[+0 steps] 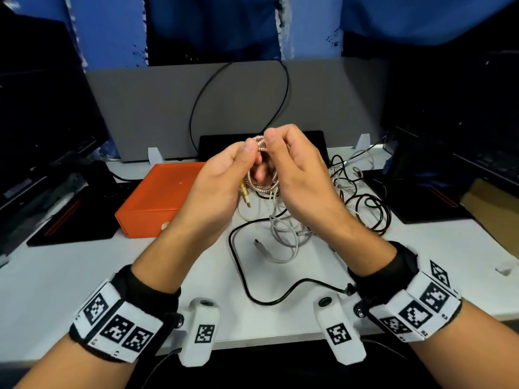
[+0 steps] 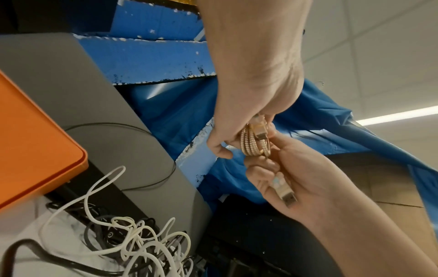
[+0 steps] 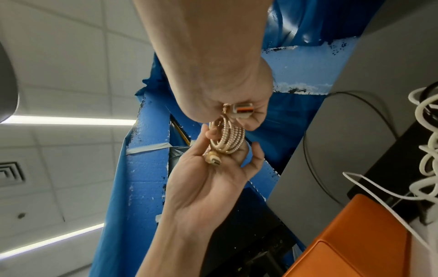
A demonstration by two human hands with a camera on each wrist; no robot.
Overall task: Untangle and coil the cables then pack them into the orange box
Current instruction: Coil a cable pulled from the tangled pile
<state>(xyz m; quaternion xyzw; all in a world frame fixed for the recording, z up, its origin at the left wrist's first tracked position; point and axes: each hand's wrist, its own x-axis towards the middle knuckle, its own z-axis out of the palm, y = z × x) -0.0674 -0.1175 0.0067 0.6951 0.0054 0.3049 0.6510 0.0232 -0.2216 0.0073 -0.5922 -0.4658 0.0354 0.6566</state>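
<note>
1. while both hands are raised above the white desk [image 1: 70,276], the left hand [image 1: 222,189] and the right hand [image 1: 297,175] are meeting around a small coil of pink braided cable [image 1: 261,175].
2. the left hand is gripping the coil's left side, thumb curling over its top; in the right wrist view one gold plug [image 3: 213,159] is lying against the left palm.
3. the right hand is pinching the top of the coil between thumb and curled fingers, closed on it; in the left wrist view another gold plug [image 2: 286,195] is sticking out along the right palm.
4. the coil is hanging in the air between the hands, above the loose cables and just right of the orange box [image 1: 160,197].
5. the orange box is sitting on the desk to the left, behind the left hand, with its lid closed, so whatever is inside is not showing.
6. a tangle of white cables [image 1: 283,231] and black cables [image 1: 368,203] is lying on the desk to the right of the box, beneath and beyond the hands; one black cable [image 1: 244,276] is looping nearer toward the right wrist.
7. a grey partition [image 1: 140,108] is standing at the far edge of the desk, with a black wire loop [image 1: 238,102] hanging in front of it.
</note>
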